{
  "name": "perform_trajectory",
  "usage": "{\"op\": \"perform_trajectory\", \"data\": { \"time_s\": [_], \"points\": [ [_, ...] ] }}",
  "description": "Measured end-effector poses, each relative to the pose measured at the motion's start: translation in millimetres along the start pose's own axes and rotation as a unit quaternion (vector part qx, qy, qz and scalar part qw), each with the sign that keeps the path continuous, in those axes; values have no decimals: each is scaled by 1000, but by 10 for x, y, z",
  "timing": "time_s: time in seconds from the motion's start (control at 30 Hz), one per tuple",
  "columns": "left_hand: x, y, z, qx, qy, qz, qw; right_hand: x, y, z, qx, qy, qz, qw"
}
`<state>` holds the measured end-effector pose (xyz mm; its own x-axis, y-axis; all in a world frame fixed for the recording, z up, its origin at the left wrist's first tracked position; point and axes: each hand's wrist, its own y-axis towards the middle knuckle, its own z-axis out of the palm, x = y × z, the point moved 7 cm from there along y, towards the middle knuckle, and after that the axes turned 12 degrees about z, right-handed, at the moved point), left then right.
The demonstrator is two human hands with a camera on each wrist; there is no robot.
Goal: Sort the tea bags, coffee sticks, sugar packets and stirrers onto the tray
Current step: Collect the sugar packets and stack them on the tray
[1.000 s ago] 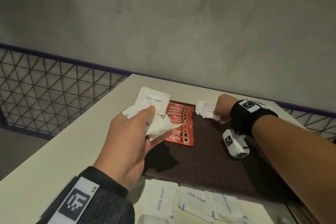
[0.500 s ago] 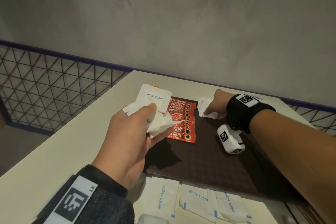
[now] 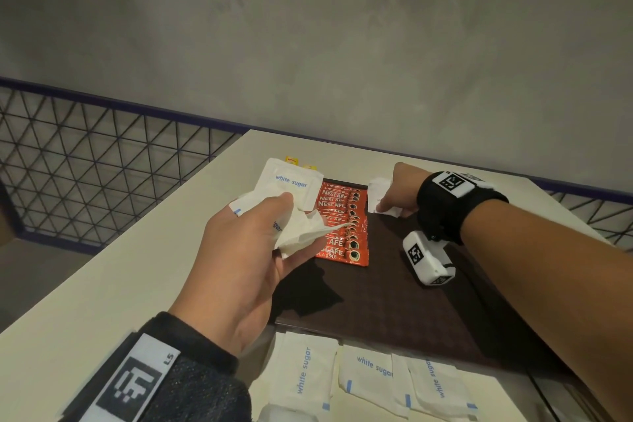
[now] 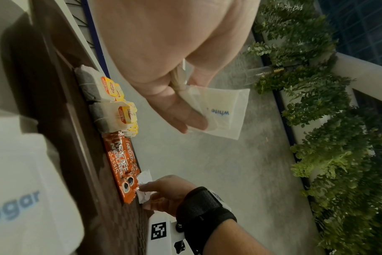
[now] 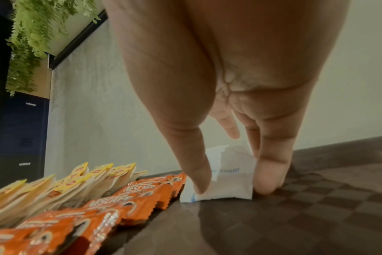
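Beside the red coffee sticks (image 3: 343,223) on the dark woven tray (image 3: 394,298), the right hand (image 3: 399,190) pinches a white paper sugar packet (image 3: 378,193); the left hand (image 3: 246,260) clutches several white sugar packets (image 3: 291,195) above them.

Head view: taken from above, angled forward and down over the tabletop (image 3: 102,284) toward the far wall. Left wrist view: rolled sideways, held above the tray (image 4: 61,120), looking along it. Right wrist view: set close and low at tray level. Shared by all three: the Nescafé sticks (image 3: 339,226) and tray.

Dim light, wrist views blurred, warped
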<state>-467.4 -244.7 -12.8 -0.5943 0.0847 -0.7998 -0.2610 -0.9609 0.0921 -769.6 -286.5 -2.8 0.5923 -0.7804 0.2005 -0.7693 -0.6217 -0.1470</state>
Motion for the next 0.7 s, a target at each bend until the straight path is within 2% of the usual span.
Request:
{"op": "perform_trajectory", "data": {
  "time_s": [0.4,0.57,0.63,0.7],
  "points": [
    [-16,-35,71,30,-17,-5,999,18,33,16,7,22,1,1000],
    [-23,-52,116,62,-1,-14,998,-101,-239,-227,3,63,2,998],
    [-20,-66,143,86,23,-20,996,-144,-487,-423,4,121,-14,993],
    [-11,-101,176,107,36,-30,993,-171,-816,-593,39,257,-36,965]
  ]
}}
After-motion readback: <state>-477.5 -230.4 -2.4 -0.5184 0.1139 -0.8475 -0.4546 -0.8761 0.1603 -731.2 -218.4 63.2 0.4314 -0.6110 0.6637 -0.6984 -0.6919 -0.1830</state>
